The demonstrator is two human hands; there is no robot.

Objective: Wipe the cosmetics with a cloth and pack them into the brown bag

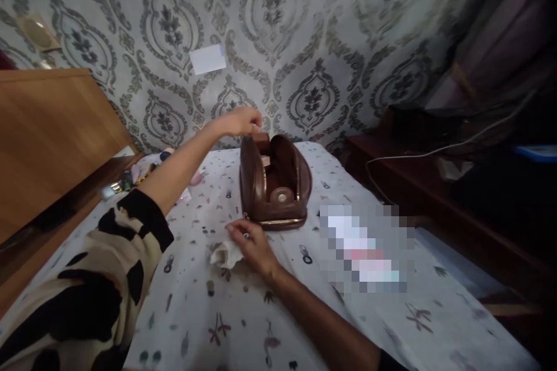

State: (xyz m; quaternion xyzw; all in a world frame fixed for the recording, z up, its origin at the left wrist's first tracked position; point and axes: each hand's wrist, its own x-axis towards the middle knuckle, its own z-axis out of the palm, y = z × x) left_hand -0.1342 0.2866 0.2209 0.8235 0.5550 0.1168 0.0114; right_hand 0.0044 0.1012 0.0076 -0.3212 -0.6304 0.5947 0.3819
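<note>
Head view: bag (279, 211), long opening pointing away.
Left hand (244, 121): over bag's far-left rim; fingers curled, hold unclear.
Right hand (255, 246): beside bag's near-left corner; fingers bent, hold unclear.

Smooth, softly glossy bag (250, 177), probably leather, with metal zip (282, 222)

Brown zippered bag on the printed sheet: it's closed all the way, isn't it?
Not closed: the head view shows the brown zippered bag on the printed sheet standing wide open, its inside visible.
</note>
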